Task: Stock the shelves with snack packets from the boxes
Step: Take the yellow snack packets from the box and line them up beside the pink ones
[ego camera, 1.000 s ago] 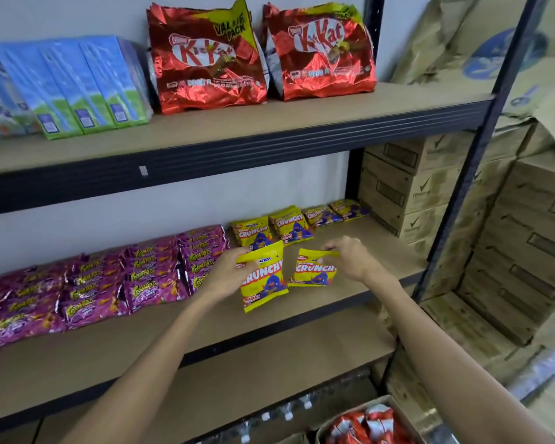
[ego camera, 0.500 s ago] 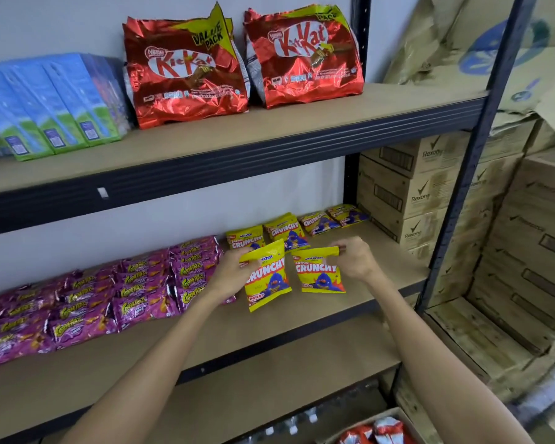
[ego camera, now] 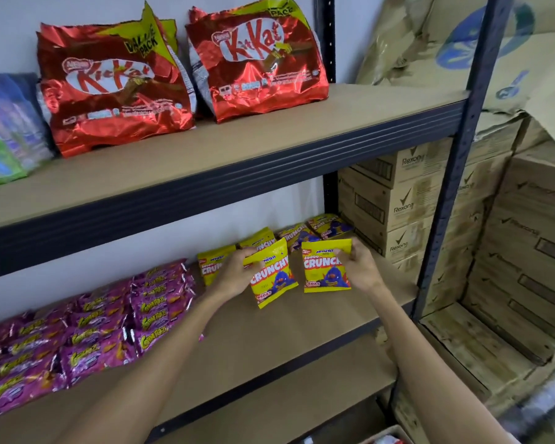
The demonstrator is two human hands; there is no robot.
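left grip [ego camera: 234, 274] pinches the top corner of a yellow crunchy packet [ego camera: 274, 277], held tilted over the middle shelf [ego camera: 285, 341] toward its right end. right grip [ego camera: 359, 270] curls round a second packet [ego camera: 324, 267] just beside it. more yellow packets [ego camera: 302, 235] line the back edge, partly hidden behind both. purple packets [ego camera: 93, 331] fill the left end. blue cartons [ego camera: 4, 129] on the shelf above are blurred and cut off.

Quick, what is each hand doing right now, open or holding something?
Left hand: grips the tilted yellow Crunchy packet at its top edge.
Right hand: pinches the upright yellow Crunchy packet at its top right corner.
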